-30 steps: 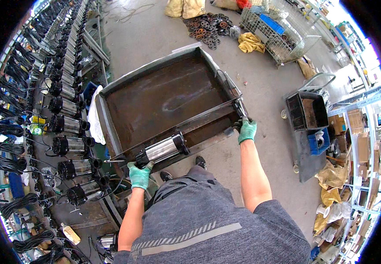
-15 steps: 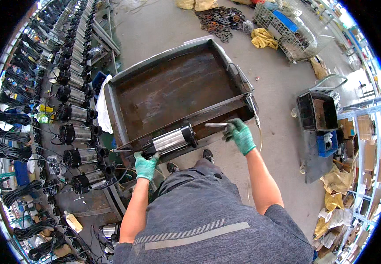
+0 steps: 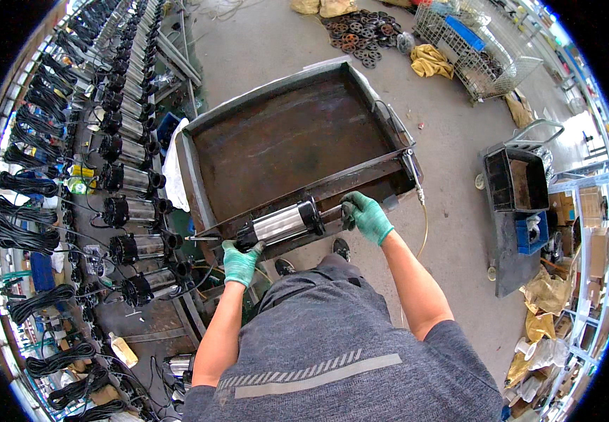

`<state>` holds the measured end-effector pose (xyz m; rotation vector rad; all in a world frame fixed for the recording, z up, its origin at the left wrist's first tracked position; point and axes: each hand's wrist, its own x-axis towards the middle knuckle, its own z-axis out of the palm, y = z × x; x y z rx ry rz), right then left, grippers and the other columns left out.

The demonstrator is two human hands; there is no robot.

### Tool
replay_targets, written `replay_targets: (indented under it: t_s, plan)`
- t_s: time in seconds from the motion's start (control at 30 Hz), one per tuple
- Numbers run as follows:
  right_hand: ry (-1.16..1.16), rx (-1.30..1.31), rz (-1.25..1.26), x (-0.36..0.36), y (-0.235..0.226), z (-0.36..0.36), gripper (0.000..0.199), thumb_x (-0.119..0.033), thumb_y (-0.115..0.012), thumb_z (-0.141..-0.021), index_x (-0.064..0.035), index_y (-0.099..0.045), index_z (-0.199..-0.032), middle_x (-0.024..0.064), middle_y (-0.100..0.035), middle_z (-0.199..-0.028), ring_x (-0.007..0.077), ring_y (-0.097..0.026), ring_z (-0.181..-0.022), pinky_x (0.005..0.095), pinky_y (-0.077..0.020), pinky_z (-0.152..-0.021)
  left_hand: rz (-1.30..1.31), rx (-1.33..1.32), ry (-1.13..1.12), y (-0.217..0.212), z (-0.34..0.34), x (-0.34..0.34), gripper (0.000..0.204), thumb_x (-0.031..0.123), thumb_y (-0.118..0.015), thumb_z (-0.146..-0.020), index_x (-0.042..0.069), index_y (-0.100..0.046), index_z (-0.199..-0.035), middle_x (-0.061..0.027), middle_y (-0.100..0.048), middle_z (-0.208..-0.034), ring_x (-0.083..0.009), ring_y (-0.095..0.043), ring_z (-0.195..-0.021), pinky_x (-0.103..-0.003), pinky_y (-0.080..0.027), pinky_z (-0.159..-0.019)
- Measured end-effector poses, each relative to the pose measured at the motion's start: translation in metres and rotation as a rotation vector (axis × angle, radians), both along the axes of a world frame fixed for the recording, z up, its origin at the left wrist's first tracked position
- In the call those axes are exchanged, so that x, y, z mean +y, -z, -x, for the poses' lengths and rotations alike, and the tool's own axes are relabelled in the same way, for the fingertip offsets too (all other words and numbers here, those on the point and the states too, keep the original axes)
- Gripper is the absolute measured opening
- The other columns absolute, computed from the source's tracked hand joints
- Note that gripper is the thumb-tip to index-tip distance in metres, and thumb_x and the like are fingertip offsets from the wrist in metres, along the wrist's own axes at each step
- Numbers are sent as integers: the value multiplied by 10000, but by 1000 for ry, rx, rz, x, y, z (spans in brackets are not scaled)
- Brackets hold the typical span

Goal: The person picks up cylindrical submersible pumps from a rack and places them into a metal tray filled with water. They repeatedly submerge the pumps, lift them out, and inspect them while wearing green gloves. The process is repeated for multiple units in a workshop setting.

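Left to right: a row of steel-and-black units [image 3: 130, 177] lines the bench. I rest the left hand [image 3: 239, 263] against the left black end of a steel cylinder [image 3: 280, 224]; whether its fingers clamp, I cannot tell. The cylinder lies slightly tilted along the near strip of a rust-brown tray [image 3: 290, 137], whose wide compartment shows only a stained floor. The rod [image 3: 331, 211], clamped in my right hand [image 3: 366, 218], has just swung inward from the tray's right side to the cylinder's right end; I judge that both hands now serve this one piece. Farther right, a wire cage [image 3: 477, 79] contains dark pieces, a black crate [image 3: 496, 186] something brown, and a blue bin [image 3: 529, 246] something pale.
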<state>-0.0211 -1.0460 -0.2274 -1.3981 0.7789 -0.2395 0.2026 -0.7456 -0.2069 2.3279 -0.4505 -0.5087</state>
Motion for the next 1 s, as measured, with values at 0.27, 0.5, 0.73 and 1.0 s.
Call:
replay_targets:
  t_s: [0.27,0.5,0.73,1.0]
  plan:
    - [33,78,-287,-5,2,-8,200,-195,-618,-1039,-19,-668,-1121,14,-633,-847,127,-561,-706,320,-486,-617,-69,46,1,-4,-1,0,848,453,-933,-740,-41,-470,-1250,-176,-703,-1139,-279,-666,-1022,-393,-531,-936]
    - [-65,332,-54,-11,-2,-16,462,-452,-509,-1077,-43,-638,-906,45,-553,-645,167,-493,-495,341,-427,-485,-45,25,30,5,-6,3,804,414,-923,-767,-36,-471,-1256,-175,-708,-1130,-284,-677,-1017,-395,-534,-940]
    - [0,277,-283,-4,10,-14,414,-411,-466,-1088,-73,-689,-1002,31,-582,-674,176,-522,-506,361,-433,-488,-13,90,18,1,-5,2,768,383,-925,-768,-35,-476,-1229,-167,-708,-1122,-275,-675,-1010,-385,-537,-927]
    - [-72,368,-240,-16,-2,-9,475,-459,-495,-1078,-83,-648,-833,29,-512,-602,205,-511,-482,361,-433,-486,61,83,2,18,-8,7,796,398,-946,-726,-34,-483,-1207,-173,-698,-1090,-281,-666,-970,-387,-534,-905]
